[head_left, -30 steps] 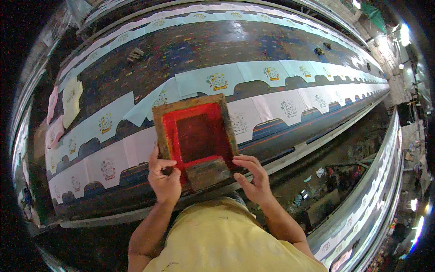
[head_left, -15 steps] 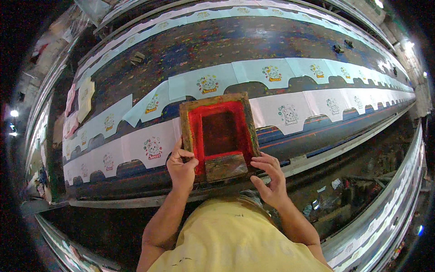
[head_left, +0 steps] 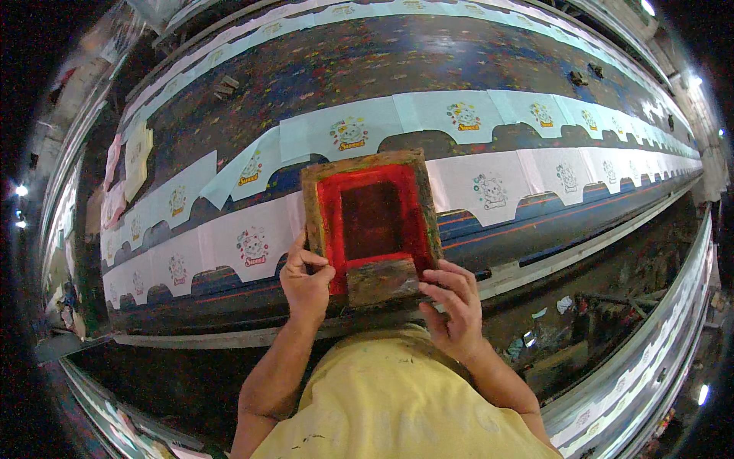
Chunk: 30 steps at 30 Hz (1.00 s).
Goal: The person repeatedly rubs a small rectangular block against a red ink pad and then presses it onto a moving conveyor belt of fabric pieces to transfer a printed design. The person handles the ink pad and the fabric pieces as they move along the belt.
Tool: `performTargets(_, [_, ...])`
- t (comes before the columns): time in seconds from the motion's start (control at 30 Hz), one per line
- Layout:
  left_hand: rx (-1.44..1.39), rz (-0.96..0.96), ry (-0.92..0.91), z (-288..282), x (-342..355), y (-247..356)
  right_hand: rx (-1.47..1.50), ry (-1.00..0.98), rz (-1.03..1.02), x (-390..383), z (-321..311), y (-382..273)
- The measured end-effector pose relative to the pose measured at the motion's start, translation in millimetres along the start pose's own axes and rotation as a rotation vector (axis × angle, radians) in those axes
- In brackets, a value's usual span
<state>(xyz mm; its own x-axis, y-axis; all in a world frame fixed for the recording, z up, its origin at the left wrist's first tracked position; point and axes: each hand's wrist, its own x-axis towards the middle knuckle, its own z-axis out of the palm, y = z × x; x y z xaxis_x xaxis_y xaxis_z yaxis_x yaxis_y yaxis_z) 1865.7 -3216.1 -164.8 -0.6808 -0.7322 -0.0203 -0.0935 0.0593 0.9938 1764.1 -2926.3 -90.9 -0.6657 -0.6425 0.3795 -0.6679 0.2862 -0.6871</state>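
A wooden screen-printing frame [head_left: 367, 275], stained dark and coated red inside around a dark mesh window, is in front of me over the row of pale pink fabric pieces [head_left: 256, 239]. My left hand [head_left: 307, 279] pinches the frame's lower left side between bent fingers and thumb. At the lower right corner, the curled fingers of my right hand [head_left: 453, 302] grip the frame's edge, the thumb lower down and apart from it. Pink pieces show on both sides, printed with a cartoon animal motif. Those on the left bear red lettering; those on the right look mostly grey. The frame hides the cloth beneath it.
Behind the pink row runs a row of light blue printed pieces [head_left: 348, 130], one with a folded-over edge. Yellow cloth [head_left: 138, 157] lies at the far left. Small dark blocks [head_left: 579, 78] sit on the paint-spotted table [head_left: 321, 73]. A metal rail [head_left: 527, 283] edges the near side.
The fingers of my right hand have drawn in and curled more at the frame's corner. My left hand keeps its hold. The view has shifted slightly, and the frame stays almost in place.
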Motion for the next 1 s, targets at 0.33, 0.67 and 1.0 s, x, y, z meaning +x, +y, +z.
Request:
performTargets(0.33, [0.092, -0.066, -0.04, -1.0, -1.2, -5.1, -0.225, -0.313, -0.203, 34.5, 31.2, -21.5])
performTargets(0.67, [0.076, 0.037, -0.025, -2.3, -1.3, -10.9, -0.322, -0.327, -0.115, 36.9, 20.1, -31.7])
performTargets(1.0, [0.061, -0.002, -0.012, -2.9, -3.2, -7.1, -0.337, -0.36, -0.154, 32.8, 31.9, -24.0])
